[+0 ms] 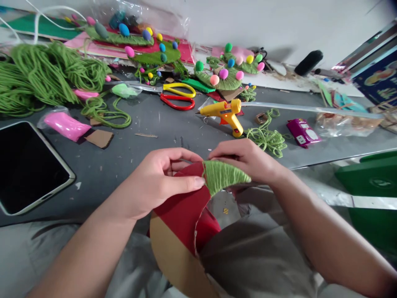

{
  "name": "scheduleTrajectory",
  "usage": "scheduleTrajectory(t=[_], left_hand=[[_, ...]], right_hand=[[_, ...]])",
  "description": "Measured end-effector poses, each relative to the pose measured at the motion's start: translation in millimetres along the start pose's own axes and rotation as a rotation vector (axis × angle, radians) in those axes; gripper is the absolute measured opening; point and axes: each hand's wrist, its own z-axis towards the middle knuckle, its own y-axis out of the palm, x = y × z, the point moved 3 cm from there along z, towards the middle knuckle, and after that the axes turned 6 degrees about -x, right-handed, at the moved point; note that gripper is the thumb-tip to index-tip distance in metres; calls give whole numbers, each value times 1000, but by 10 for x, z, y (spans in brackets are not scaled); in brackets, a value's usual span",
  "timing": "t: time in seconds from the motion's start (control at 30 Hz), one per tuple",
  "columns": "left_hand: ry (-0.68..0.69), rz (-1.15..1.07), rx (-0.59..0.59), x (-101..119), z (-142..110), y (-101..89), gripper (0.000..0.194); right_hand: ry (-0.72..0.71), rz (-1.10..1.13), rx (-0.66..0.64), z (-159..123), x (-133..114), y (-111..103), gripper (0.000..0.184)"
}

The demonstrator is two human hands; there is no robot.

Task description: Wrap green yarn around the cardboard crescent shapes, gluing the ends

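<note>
Crescent (180, 215) of red and tan card is pinched in the left hand (158, 180), thumb flat on its red face and fingers behind its far edge, just beside the green wrap (225, 176) of yarn covering its tip. The right hand (245, 155) is bent close behind that tip; the wrap hides part of its fingers, so I cannot tell whether they grasp anything. From the grip, the red part and then the bare tan part curve down toward the lap, while the wrapped tip points right. Beyond the hands, on the table (149, 151), lie a yellow glue gun (221, 111) and, farther left, scissors (177, 96). Loose yarn (268, 138) sits just past the right hand, with a purple pack (302, 132) to its right. Left of the left hand lies a tablet (31, 169).
</note>
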Motion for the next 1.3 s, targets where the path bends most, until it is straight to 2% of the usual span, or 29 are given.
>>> scheduleTrajectory(t=[0.13, 0.3, 0.47, 0.67, 0.8, 1.07, 1.3], left_hand=[[-48, 137, -70, -76, 13, 8, 23], [-12, 226, -26, -151, 66, -10, 19], [38, 284, 21, -116, 79, -24, 18], [29, 234, 102, -95, 87, -56, 21], [69, 157, 164, -54, 86, -81, 24], [220, 183, 334, -30, 61, -141, 33], [218, 129, 336, 88, 22, -134, 38]], right_hand=[[-49, -132, 46, 109, -70, -50, 16], [-57, -238, 14, 150, -268, -15, 18], [-25, -262, 46, 86, -394, 24, 18], [3, -335, 65, -26, -452, 177, 22], [36, -378, 91, -84, -457, 278, 24], [88, -380, 129, -132, -467, 389, 23], [129, -217, 146, -118, -433, 382, 16]])
